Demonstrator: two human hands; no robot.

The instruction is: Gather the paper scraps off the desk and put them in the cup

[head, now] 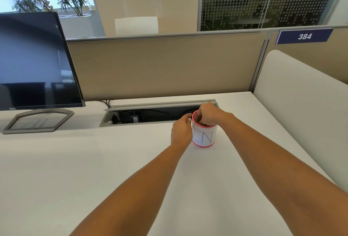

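Pink cup (pixel 204 136) stood upright on the desk (pixel 94 160), just in front of the open cable tray (pixel 150 115). The left hand (pixel 181 132) gripped its side, fingers curled round, likely to steady it. The right hand (pixel 208 114) sat over the mouth, fingers dipped inside, probably dropping scraps. Rim hid the fingertips; couldn't tell whether they pinched anything. No scraps could be made out.

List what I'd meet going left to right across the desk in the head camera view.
Monitor → open cable tray → left hand → cup → white side divider.
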